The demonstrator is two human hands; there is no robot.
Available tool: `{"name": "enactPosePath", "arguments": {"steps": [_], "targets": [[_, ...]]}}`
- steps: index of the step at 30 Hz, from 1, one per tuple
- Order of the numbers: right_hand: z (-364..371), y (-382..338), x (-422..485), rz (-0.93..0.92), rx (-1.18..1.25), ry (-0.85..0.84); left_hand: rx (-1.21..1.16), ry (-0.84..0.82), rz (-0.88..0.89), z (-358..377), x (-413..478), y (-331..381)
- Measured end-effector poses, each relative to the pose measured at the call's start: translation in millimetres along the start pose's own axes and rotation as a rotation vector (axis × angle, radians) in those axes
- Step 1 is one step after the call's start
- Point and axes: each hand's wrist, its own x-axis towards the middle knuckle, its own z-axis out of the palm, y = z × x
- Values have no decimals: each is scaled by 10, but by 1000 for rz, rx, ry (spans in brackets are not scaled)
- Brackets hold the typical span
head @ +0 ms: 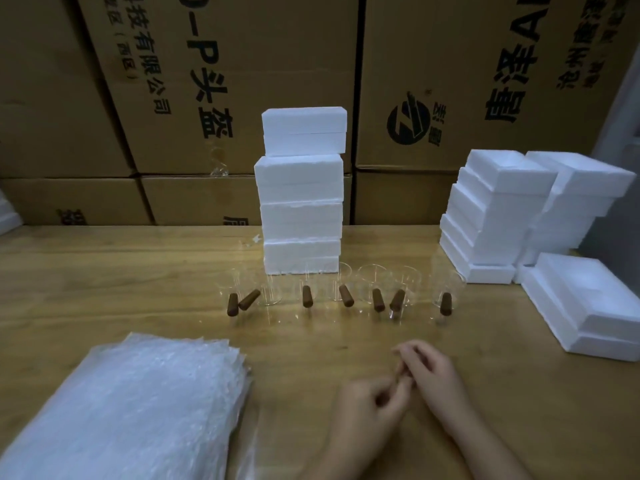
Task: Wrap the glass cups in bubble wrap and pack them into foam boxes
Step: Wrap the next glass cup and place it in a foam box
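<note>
Several clear glass cups (375, 284) with brown wooden handles (307, 296) stand in a row across the middle of the wooden table (104, 289). A thick stack of bubble wrap sheets (138, 403) lies at the near left. A tall stack of closed white foam boxes (301, 192) rises behind the cups. My left hand (367, 407) and my right hand (433, 372) meet near the table's front, fingers loosely curled and touching each other. Neither hand holds anything that I can see.
Stacks of open foam box halves (498, 216) stand at the right, with one more foam piece (588, 306) lying flat in front of them. Large brown cardboard cartons (207, 98) form a wall behind the table.
</note>
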Motion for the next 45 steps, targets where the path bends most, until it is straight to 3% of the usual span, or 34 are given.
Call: {"name": "enactPosePath", "arguments": {"steps": [2,5,10,12,17,20,23,29,33,36,39,43,45], "targets": [[11,32,24,16,-11,0,39,-16,-120,-24,-34,-127],[23,81,33,0,-55,18,-126,94,-282,-109,5,-172],[-107,94,117,-130,-328,375,-239,101,-325,-170,13,-149],[-211,105,180,-93,-429,426,-233,67,-315,-167,7,-146],[-398,47,461,122,-562,320,-226,21,-301,-163,28,-135],[-456,-8,673,131,-585,256,-238,-2,-298,-182,46,-129],[-478,8,757,111,-628,325,-257,-60,-304,-224,58,-127],[-564,80,517,39,-422,631,-377,-22,-345,-320,99,-160],[-544,-73,233,-114,-174,784,-481,21,-393,-357,107,-186],[-336,-265,15,-258,-6,702,-661,115,-430,-375,153,-171],[17,-326,-191,-321,103,471,-791,190,-440,-355,202,-145],[421,-225,-403,-323,49,106,-874,130,-455,-348,187,-155],[459,-171,-446,-355,-73,68,-907,109,-473,-374,184,-167]]}}
